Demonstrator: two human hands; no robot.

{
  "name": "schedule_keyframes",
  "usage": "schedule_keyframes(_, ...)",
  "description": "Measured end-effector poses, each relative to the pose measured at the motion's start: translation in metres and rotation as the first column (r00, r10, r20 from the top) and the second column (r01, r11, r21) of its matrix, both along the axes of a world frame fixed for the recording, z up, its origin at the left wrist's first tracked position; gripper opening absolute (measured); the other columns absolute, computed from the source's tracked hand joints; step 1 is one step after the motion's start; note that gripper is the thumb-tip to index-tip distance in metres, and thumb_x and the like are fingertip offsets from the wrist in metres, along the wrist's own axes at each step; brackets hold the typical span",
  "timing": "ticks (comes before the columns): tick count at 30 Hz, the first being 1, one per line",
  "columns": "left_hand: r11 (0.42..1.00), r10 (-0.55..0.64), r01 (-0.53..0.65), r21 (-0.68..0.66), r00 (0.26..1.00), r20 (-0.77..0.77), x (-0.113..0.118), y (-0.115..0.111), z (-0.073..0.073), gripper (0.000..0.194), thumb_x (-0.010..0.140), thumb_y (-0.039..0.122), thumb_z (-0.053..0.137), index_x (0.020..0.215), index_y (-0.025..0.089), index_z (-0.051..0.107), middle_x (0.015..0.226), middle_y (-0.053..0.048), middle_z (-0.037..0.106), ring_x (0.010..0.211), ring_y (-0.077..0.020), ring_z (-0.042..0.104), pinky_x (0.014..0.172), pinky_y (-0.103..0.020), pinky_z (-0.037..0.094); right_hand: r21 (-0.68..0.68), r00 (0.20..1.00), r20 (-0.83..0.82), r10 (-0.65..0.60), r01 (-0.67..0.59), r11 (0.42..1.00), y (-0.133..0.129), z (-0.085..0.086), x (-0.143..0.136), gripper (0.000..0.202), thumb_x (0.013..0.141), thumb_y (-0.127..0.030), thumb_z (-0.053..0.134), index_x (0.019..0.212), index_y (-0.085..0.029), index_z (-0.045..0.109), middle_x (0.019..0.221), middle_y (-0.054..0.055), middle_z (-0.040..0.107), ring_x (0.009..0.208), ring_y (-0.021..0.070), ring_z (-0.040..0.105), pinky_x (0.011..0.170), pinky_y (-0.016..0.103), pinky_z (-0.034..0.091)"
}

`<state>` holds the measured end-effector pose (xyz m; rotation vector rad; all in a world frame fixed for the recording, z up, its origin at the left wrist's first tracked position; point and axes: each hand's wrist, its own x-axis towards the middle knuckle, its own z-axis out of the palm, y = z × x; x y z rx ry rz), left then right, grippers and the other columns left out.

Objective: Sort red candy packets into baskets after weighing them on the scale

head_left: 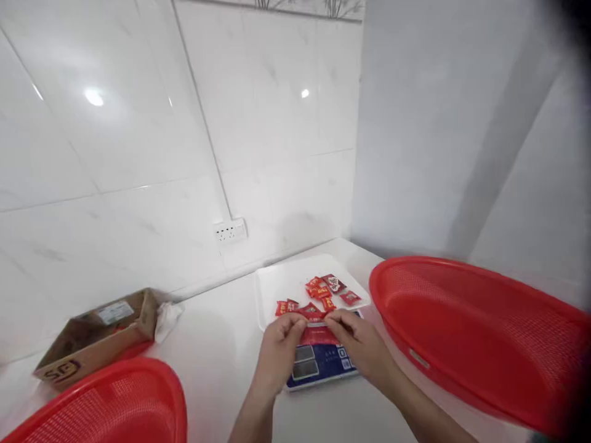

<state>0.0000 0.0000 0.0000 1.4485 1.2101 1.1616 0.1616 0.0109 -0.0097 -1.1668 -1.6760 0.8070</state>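
Between my two hands a red packet [318, 334] is stretched above the front of a blue scale [325, 363]. My left hand [282, 344] pinches its left upper edge between thumb and finger. On the other side my right hand [357, 338] pinches the right upper edge the same way. Just behind the packet lies a white tray [277, 282] with several small red packets [319, 288] and a darker one with white print [334, 283]. The packet and my hands cover part of the scale.
A large red basket [455, 320] stands at the right, another red basket [124, 409] at the lower left. Behind that one is an open cardboard box [99, 338] beside a crumpled white bag [167, 320]. A socket [231, 231] is on the tiled wall.
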Motion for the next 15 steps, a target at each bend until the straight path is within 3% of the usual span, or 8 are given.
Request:
schedule_keyframes(6, 0.999, -0.032, 0.032, -0.004, 0.994, 0.1, 0.0032, 0.0005, 0.0019, 0.022, 0.079, 0.037, 0.051, 0.077, 0.017, 0.058, 0.071, 0.001, 0.055, 0.067, -0.0126, 0.047, 0.062, -0.023, 0.036, -0.018, 0.999, -0.05, 0.002, -0.003, 1.0, 0.0024, 0.0027, 0.0016, 0.023, 0.08, -0.038, 0.047, 0.072, -0.02, 0.059, 0.071, -0.001, 0.06, 0.069, 0.0154, 0.054, 0.064, 0.024, 0.042)
schedule_keyframes(11, 0.994, -0.104, 0.11, -0.013, 0.967, 0.231, 0.004, 0.0002, -0.0001, 0.015, 0.071, 0.027, 0.062, 0.08, 0.016, 0.057, 0.076, -0.001, 0.06, 0.069, -0.0137, 0.051, 0.065, -0.025, 0.038, -0.074, 0.974, -0.225, -0.036, 0.02, 0.997, 0.0033, -0.0014, 0.0002, 0.02, 0.075, -0.036, 0.054, 0.087, -0.021, 0.06, 0.082, 0.001, 0.061, 0.077, 0.0164, 0.056, 0.07, 0.027, 0.044)
schedule_keyframes(15, 0.993, -0.11, 0.117, -0.015, 0.963, 0.245, 0.0044, 0.0012, -0.0038, 0.011, 0.07, 0.023, 0.061, 0.078, 0.017, 0.056, 0.075, -0.001, 0.06, 0.07, -0.0143, 0.053, 0.065, -0.026, 0.039, -0.082, 0.955, -0.292, -0.056, 0.034, 0.996, 0.0061, -0.0064, -0.0014, 0.023, 0.073, -0.034, 0.057, 0.091, -0.021, 0.057, 0.067, -0.003, 0.051, 0.064, 0.0136, 0.05, 0.06, 0.025, 0.042)
